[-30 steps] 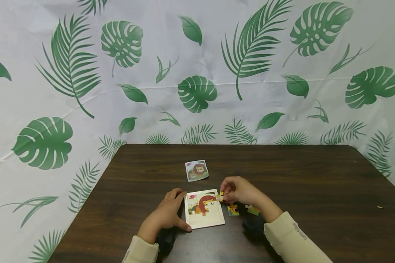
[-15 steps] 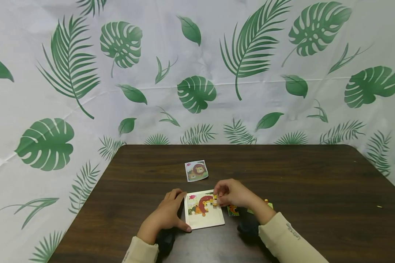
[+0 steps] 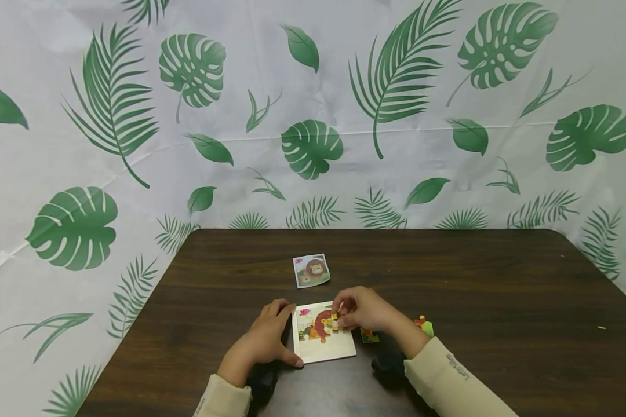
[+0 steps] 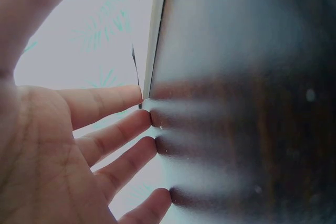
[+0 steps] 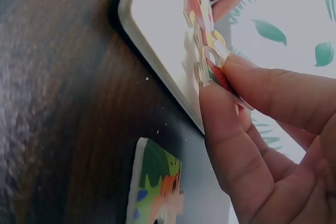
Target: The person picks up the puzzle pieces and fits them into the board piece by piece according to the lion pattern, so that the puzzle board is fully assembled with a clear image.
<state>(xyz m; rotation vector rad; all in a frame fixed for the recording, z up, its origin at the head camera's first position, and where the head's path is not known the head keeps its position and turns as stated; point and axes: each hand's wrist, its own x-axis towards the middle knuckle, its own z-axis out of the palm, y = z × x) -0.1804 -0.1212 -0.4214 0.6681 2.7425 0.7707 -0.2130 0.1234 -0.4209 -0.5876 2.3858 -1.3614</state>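
Observation:
A square, pale puzzle tray (image 3: 324, 352) lies on the table, with several lion-picture pieces in its upper part. My left hand (image 3: 265, 339) lies along the tray's left side, thumb at the near corner and index finger at the far one. In the left wrist view its fingers (image 4: 118, 129) are fairly straight, and the index fingertip touches the tray's edge. Over the tray's right half, my right hand (image 3: 369, 310) pinches a puzzle piece (image 5: 219, 72) between thumb and fingers. The piece meets or overlaps the lion pieces; whether it sits flat cannot be told.
Two loose puzzle areas show right of the tray: one piece (image 3: 370, 336) beside it, and colourful pieces (image 3: 424, 326) partly behind the right forearm. A printed lion picture (image 3: 311, 271) lies beyond the tray. The dark wooden table (image 3: 480, 278) meets a leaf-patterned cloth (image 3: 229, 104).
My right hand has carried the puzzle piece leftward from beside the tray to over the lion pieces. My left hand has stayed at the tray's left edge.

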